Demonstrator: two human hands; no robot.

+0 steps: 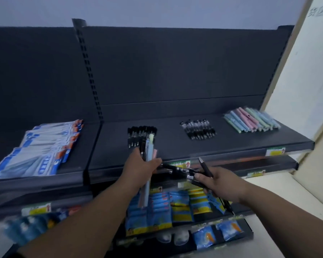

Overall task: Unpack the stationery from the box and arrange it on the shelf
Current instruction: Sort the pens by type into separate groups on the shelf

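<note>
Just below the front lip of the dark metal top shelf (pixel 175 151), the left hand (pixel 140 165) clasps an upright bunch of pastel blue and pink plastic pens (pixel 149 146). The right hand (pixel 219 183) pinches several black plastic pens (pixel 177 169), which lie crosswise between the hands. Their likely place, the row of black pens (pixel 141 134) laid front to back on the shelf, is up-left of the right hand and nearer the left, so they probably need turning.
</note>
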